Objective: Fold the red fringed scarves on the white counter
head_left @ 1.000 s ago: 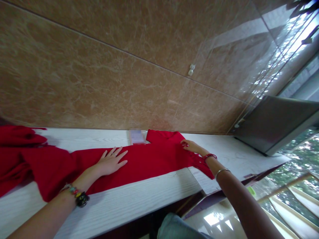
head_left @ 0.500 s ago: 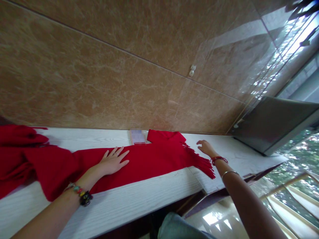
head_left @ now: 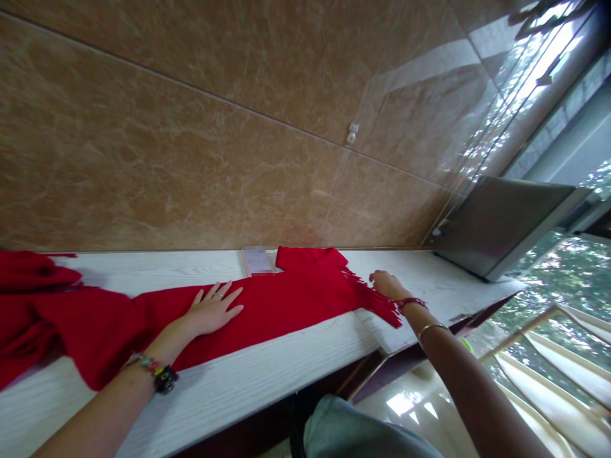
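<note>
A long red scarf (head_left: 291,299) with a fringed end lies along the white wood-grain counter, its far edge partly folded over near the wall. My left hand (head_left: 214,312) rests flat on the scarf, fingers spread, pressing on nothing but the cloth. At the right end, my right hand (head_left: 387,284) is beside the fringe (head_left: 379,306), its fingers curled in. The fingertips are hidden, so I cannot make out whether strands are in them. More of the scarf is bunched in loose folds at the far left.
A pale flat packet (head_left: 258,261) lies by the wall behind the scarf. A grey box-like appliance (head_left: 501,222) stands at the counter's right end. Brown marble tiles (head_left: 191,159) rise behind the counter (head_left: 267,366). A light wooden rack (head_left: 548,362) is at the lower right.
My right hand has come slightly down toward the fringe, and its fingers are curled tighter. My left hand stays flat on the scarf. The view has shifted a little.
</note>
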